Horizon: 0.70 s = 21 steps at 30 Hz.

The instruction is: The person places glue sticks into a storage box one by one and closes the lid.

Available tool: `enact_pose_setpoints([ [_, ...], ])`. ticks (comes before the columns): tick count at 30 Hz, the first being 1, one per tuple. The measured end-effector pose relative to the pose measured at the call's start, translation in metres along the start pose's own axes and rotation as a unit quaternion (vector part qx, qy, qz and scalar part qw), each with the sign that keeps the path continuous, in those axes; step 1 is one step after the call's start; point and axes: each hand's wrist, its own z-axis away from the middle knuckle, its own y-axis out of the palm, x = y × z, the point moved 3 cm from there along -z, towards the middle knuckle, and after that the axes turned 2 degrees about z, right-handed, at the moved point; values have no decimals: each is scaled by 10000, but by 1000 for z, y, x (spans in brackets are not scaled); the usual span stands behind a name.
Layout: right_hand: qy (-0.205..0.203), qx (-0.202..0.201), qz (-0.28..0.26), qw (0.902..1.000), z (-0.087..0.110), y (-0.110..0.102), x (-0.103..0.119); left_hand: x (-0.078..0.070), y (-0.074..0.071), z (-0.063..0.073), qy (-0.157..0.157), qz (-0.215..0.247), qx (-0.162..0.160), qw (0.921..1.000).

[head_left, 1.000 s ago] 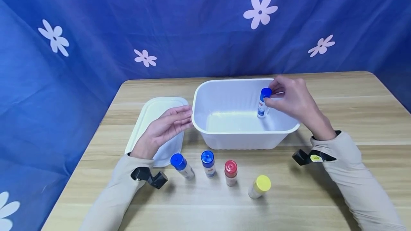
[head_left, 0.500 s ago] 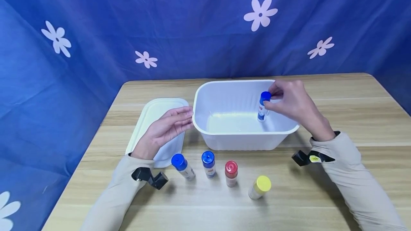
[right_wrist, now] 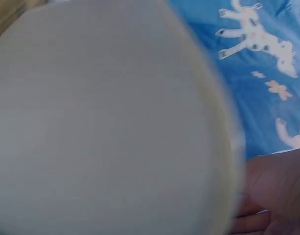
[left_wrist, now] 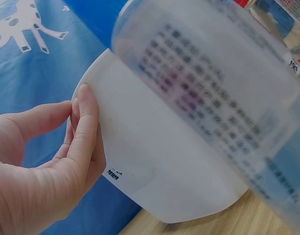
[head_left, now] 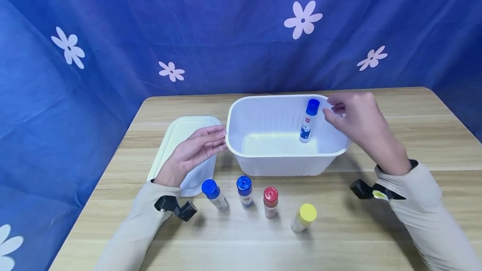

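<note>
A glue stick with a blue cap (head_left: pixel 306 122) stands slightly tilted inside the white plastic box (head_left: pixel 293 166), toward its right end. My right hand (head_left: pixel 359 118) hovers over the box's right rim, apart from the stick, holding nothing. In the right wrist view the box's blurred wall (right_wrist: pixel 105 117) hides most of the scene, with part of the right hand (right_wrist: pixel 277 191) at lower right. At the opposite end, my left hand (head_left: pixel 197 145) touches the box's rim with nearly straight fingers. The left wrist view shows those fingertips (left_wrist: pixel 86 95) against the outer wall (left_wrist: pixel 140 156).
In front of the box stand two blue-capped glue sticks (head_left: pixel 215 195) (head_left: pixel 245 192), a red-capped one (head_left: pixel 270 202) and a yellow-capped one (head_left: pixel 303 218). A white lid (head_left: pixel 165 149) lies under the left hand on the wooden table (head_left: pixel 414 137). Behind hangs a blue flowered cloth (head_left: pixel 241 32).
My right hand has let go of the blue-capped glue stick in the box and moved to the right. The left hand has stayed at the rim.
</note>
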Motion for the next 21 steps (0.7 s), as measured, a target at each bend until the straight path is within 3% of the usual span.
enact_pose_setpoints([
  [4, -186, -429, -206, 9987, 24, -13, 6, 1, -3, 0, -18, -29, -138, 9999],
  [7, -251, -512, -382, 9976, 45, -21, 7, 1, -3, 1, -38, -19, -157, 9999],
  [14, -281, -110, -1253, 9917, 81, -28, 6, 2, -1, -1, -45, -44, -152, 9999],
  [21, -607, 518, -1844, 9796, 87, -29, 17, 1, -1, -2, 22, -48, 38, 10000],
])
